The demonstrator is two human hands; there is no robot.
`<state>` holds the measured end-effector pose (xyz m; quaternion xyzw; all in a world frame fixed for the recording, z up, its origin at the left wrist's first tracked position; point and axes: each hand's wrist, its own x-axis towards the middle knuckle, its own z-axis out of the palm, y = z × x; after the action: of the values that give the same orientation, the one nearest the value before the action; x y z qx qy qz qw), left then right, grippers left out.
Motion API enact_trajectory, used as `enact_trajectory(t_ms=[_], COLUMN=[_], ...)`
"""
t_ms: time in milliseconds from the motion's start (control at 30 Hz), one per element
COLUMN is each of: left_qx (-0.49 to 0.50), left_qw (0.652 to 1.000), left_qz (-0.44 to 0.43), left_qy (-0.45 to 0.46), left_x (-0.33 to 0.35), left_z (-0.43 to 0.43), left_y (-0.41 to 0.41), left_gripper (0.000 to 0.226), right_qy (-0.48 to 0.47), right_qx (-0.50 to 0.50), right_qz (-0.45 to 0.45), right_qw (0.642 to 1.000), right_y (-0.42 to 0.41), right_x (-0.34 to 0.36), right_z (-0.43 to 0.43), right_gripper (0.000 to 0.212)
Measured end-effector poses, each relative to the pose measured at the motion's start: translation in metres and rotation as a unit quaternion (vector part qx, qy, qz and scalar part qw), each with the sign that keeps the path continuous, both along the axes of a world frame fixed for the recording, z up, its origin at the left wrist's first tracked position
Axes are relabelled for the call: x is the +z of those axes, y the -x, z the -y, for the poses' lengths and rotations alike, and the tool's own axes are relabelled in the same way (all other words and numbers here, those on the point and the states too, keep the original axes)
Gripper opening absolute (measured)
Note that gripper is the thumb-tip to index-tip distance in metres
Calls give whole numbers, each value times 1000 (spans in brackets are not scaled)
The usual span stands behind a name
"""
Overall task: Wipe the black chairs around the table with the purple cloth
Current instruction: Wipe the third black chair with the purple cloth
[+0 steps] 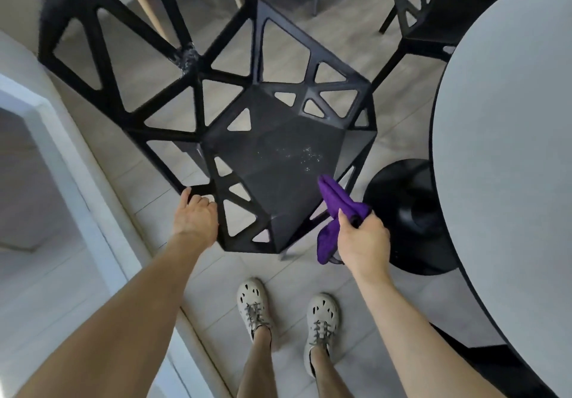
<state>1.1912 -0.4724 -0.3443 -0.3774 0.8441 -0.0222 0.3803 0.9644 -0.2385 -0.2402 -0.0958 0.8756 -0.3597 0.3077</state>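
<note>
A black chair (272, 156) with a web of triangular cut-outs stands right in front of me, its seat speckled with pale dust near the right side. My left hand (195, 215) grips the chair's frame at the near left edge of the seat, fingers curled over a bar. My right hand (362, 236) holds the bunched purple cloth (332, 199) just off the seat's near right edge, one end of the cloth reaching onto the seat. A second black chair (424, 11) stands at the far right behind the table.
A round grey table (510, 150) fills the right side, with its black pedestal base (408, 212) on the tiled floor beside my right hand. A white ledge or wall (62, 212) runs along the left. My two feet in pale shoes (288, 317) stand below the chair.
</note>
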Motion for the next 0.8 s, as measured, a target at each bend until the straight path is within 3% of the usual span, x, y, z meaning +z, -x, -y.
enact_trajectory(t_ms=[67,167,267,367,467,533,667,733,800], left_qx=[7,2,-16,-26,-27,-36,-40,-40,-30], left_qw=[1000,999,995,988,981,977,970,967,971], left_qz=[-14,-49,-98,-142,-181,-200,-229,-236,-225], left_qy=[8,15,31,51,61,64,77,85,78], left_x=[1,-1,-6,-12,-17,-20,-26,-29,-36], left_z=[2,-4,-11,-13,-13,-12,-13,-14,-15], left_y=[-6,-14,-21,-25,-25,-24,-15,-6,6], left_gripper=[43,39,34,31,27,24,29,33,43], right_qy=[23,57,65,-29,-119,-148,-114,-71,-102], right_qx=[9,65,195,353,476,489,448,391,349], right_qz=[-55,-139,-217,-234,-228,-224,-224,-283,-325], right_qw=[998,987,954,905,841,830,858,873,873], right_y=[1,-3,-15,-33,-54,-66,-76,-68,-56], right_x=[8,0,-34,-91,-142,-153,-129,-128,-142], right_z=[17,34,41,38,29,28,41,60,81], right_gripper=[18,58,96,111,112,112,82,65,66])
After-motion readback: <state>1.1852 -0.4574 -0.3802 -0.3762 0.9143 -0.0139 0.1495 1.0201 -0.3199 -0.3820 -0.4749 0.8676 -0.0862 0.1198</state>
